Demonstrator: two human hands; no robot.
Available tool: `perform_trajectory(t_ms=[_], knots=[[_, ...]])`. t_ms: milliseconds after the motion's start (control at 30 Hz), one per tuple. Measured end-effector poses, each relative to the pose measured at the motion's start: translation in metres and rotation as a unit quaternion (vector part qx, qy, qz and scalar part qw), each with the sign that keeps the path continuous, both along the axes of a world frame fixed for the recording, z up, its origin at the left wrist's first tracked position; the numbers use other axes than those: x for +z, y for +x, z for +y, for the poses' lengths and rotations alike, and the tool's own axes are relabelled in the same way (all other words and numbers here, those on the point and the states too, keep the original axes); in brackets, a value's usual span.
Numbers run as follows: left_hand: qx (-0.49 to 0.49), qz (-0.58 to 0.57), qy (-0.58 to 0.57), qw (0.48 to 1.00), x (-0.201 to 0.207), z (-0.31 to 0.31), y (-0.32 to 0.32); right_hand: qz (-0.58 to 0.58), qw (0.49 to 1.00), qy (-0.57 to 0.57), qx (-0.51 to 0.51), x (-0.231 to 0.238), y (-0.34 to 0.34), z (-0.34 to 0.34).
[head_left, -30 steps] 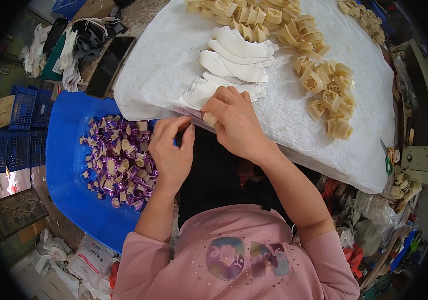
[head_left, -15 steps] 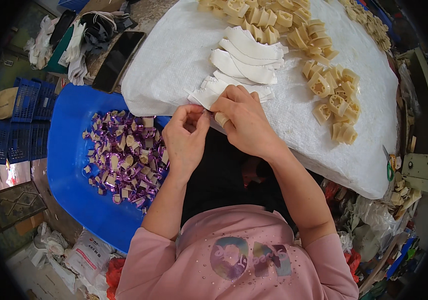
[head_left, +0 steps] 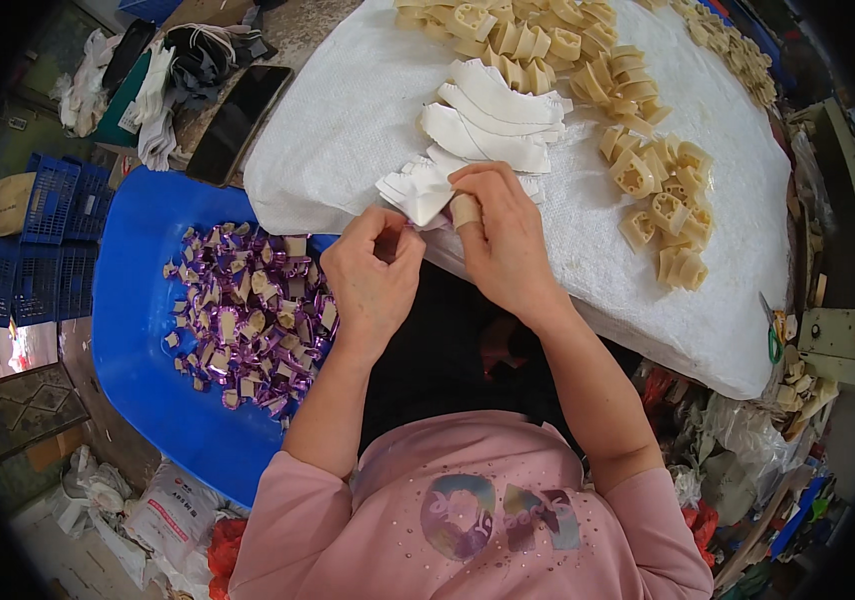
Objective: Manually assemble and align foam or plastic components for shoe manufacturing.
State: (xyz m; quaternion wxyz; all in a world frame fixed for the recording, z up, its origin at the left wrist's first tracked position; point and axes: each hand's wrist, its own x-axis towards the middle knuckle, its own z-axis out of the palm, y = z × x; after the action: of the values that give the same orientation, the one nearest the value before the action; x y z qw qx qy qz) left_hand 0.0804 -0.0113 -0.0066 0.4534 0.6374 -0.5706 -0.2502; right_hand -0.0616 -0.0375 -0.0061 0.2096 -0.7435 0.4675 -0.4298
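At the near edge of a white-covered work surface [head_left: 338, 160], my left hand [head_left: 373, 275] and my right hand [head_left: 508, 245] are close together. Both have fingers pinched around a white piece [head_left: 428, 203], a flap of which bends down between them. A hint of purple shows at the fingertips, but most of what is gripped is hidden. A tan wrap [head_left: 466, 211] covers one finger of my right hand. Just beyond lie overlapping white curved strips [head_left: 493, 140] with finely notched edges.
Beige moulded pieces [head_left: 668, 190] lie in rows beyond and to the right. Left, a blue tub [head_left: 133, 330] holds many purple foil and beige pieces [head_left: 258, 320]. A dark phone [head_left: 238, 125] and gloves [head_left: 156, 110] rest at upper left; green-handled scissors [head_left: 775, 343] sit far right.
My right hand has turned and its fingers have shifted slightly right, uncovering more of the white piece. A white flap now folds down toward my left fingertips. The left hand moved little.
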Motion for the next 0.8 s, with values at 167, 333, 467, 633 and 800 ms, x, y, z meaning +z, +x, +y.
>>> perform_trajectory(t_ms=[167, 333, 467, 633, 800], knots=[[-0.007, 0.020, -0.006, 1.000, -0.008, -0.001, 0.000, -0.094, 0.981, 0.152, -0.076, 0.006, -0.008, -0.001], [-0.012, 0.038, -0.003, 0.999, -0.009, -0.002, -0.001, -0.318, 0.925, 0.188, -0.095, -0.007, -0.017, -0.007], [-0.012, 0.033, 0.031, 0.999, -0.012, -0.001, 0.002, -0.554, 0.805, 0.180, -0.109, -0.012, -0.015, -0.005], [-0.004, 0.051, 0.053, 0.997, -0.021, -0.003, 0.008, -0.646, 0.748, 0.074, -0.134, -0.007, -0.042, -0.005], [-0.067, 0.137, 0.077, 0.985, -0.032, 0.006, 0.013, -0.585, 0.793, 0.032, -0.169, 0.022, -0.082, 0.016]])
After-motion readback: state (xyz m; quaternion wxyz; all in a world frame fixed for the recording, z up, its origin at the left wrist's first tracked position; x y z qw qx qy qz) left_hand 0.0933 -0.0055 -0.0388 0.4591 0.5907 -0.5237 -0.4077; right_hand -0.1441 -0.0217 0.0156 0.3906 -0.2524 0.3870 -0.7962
